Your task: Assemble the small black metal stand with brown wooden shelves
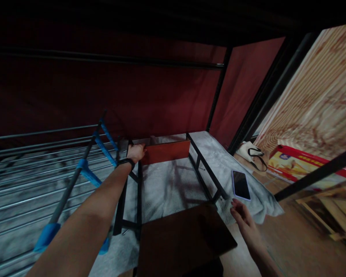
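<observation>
My left hand (136,152), with a black band at the wrist, reaches to the far left corner of a black metal frame (203,159). Its fingers close over the left end of a reddish-brown board (167,151) standing on edge between the frame's two sides. Whether it also grips the frame is hard to see. Lower right, my right hand (244,217) hovers near a phone (241,185), fingers slightly bent and apart, with nothing visible in them. A dark brown panel (181,234) lies flat at the near end of the frame.
A metal rack with blue plastic joints (88,173) lies at left. Grey cloth (173,184) covers the surface beneath. Black posts (219,88) rise around it. At right are a white bag (248,150), a red-yellow box (296,163) and a wooden pallet (334,211).
</observation>
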`<state>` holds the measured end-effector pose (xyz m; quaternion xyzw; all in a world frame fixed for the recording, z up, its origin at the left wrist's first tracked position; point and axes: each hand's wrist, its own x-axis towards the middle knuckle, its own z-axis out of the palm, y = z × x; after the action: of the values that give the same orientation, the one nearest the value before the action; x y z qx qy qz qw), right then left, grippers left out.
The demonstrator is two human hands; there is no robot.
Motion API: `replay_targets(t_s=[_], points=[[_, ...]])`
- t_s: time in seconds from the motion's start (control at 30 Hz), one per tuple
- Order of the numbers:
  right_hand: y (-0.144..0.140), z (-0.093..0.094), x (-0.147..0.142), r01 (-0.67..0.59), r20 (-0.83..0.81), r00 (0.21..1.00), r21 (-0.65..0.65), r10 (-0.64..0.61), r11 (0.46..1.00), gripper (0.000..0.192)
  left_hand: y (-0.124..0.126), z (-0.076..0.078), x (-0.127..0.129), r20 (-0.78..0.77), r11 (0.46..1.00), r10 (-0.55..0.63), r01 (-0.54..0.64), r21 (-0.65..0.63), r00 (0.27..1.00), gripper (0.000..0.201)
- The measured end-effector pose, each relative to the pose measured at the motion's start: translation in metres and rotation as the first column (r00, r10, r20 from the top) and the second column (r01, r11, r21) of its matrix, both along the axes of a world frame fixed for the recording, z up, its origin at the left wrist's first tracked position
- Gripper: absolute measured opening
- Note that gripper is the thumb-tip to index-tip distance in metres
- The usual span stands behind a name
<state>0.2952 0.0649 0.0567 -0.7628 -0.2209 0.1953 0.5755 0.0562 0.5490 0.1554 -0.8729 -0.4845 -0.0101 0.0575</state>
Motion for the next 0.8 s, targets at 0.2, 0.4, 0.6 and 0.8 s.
replay_targets(t_s=[0.2, 0.4, 0.6, 0.8], points=[[0.032, 0.025, 0.01, -0.118, 0.253, 0.961, 0.013, 0.111, 0.993, 0.05, 0.003, 0.0, 0.006, -0.012, 0.998, -0.061, 0.061, -0.002, 0.998, 0.045], [0.038, 0.028, 0.009, -0.217, 0.232, 0.95, 0.02, 0.206, 0.976, 0.06, 0.009, -0.004, 0.009, 0.013, 0.996, -0.084, 0.084, -0.019, 0.996, 0.057], [0.038, 0.028, 0.007, -0.232, 0.223, 0.949, 0.021, 0.222, 0.972, 0.063, 0.005, -0.001, 0.006, 0.054, 0.992, -0.123, 0.124, -0.02, 0.991, 0.068], [0.033, 0.017, 0.006, -0.249, 0.198, 0.951, 0.034, 0.238, 0.968, 0.062, -0.025, 0.025, 0.011, 0.214, 0.998, -0.048, 0.055, -0.029, 0.976, 0.066]])
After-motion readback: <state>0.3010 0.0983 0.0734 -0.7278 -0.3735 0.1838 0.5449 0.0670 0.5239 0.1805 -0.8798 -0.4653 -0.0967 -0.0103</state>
